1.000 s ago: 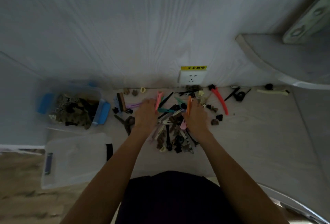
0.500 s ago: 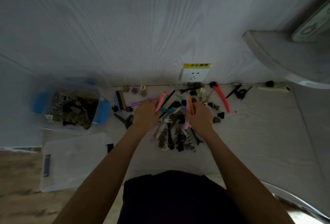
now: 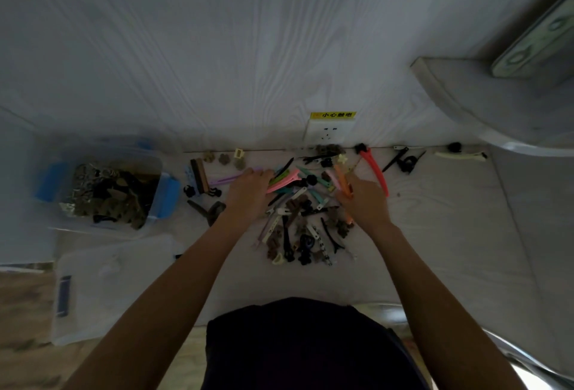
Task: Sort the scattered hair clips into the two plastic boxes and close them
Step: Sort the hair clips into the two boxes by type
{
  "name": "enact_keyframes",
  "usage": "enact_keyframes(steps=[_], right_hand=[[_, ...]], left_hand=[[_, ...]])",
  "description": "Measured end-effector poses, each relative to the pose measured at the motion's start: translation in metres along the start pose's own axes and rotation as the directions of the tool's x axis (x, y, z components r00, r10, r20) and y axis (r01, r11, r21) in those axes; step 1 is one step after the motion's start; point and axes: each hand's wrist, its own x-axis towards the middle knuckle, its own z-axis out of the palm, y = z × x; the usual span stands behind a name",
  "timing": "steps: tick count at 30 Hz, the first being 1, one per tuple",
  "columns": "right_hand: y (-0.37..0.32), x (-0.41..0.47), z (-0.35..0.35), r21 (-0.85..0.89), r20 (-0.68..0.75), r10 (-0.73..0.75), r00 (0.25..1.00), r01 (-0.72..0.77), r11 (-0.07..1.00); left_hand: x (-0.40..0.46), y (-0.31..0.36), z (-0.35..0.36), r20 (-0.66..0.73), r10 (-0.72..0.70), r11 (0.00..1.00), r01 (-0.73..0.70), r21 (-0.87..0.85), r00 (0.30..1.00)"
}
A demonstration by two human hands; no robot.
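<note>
A heap of scattered hair clips [image 3: 298, 228] lies on the pale table in front of me, long colourful ones on top and small dark ones below. My left hand [image 3: 248, 192] holds a bundle of long pink and green clips [image 3: 284, 180] at the heap's left. My right hand [image 3: 363, 200] grips an orange long clip [image 3: 341, 180] at the heap's right. A clear box with blue latches [image 3: 157, 190] at the left is full of small dark and brown clips. A second clear box [image 3: 108, 284] sits nearer, bottom left; its contents are hard to make out.
More clips lie along the wall: a red long clip [image 3: 377, 172], black clips [image 3: 405, 161], a cream clip [image 3: 459, 156], a brown flat clip [image 3: 198, 175]. A wall socket with a yellow label [image 3: 329, 131] sits behind the heap. A curved shelf [image 3: 484, 110] juts out at the right.
My left hand has shifted slightly left and tilted its bundle of pink clips flatter. My right hand has moved a little right, keeping the orange clip.
</note>
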Motion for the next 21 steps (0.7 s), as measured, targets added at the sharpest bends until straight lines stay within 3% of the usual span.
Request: enact_keyframes(steps=[5, 14, 21], right_hand=[[-0.009, 0.010, 0.011, -0.179, 0.073, -0.010, 0.997, 0.023, 0.984], [-0.013, 0.017, 0.018, -0.322, 0.107, -0.110, 0.988, 0.139, 0.936], [-0.018, 0.018, 0.020, -0.313, 0.126, -0.164, 0.978, 0.196, 0.929]], left_hand=[[-0.003, -0.003, -0.004, 0.023, 0.023, 1.000, -0.023, 0.005, 0.999], [-0.014, -0.002, -0.004, -0.105, 0.025, 0.998, -0.031, -0.054, 0.994], [-0.031, 0.001, -0.006, -0.153, -0.073, 0.930, 0.012, -0.367, 0.985]])
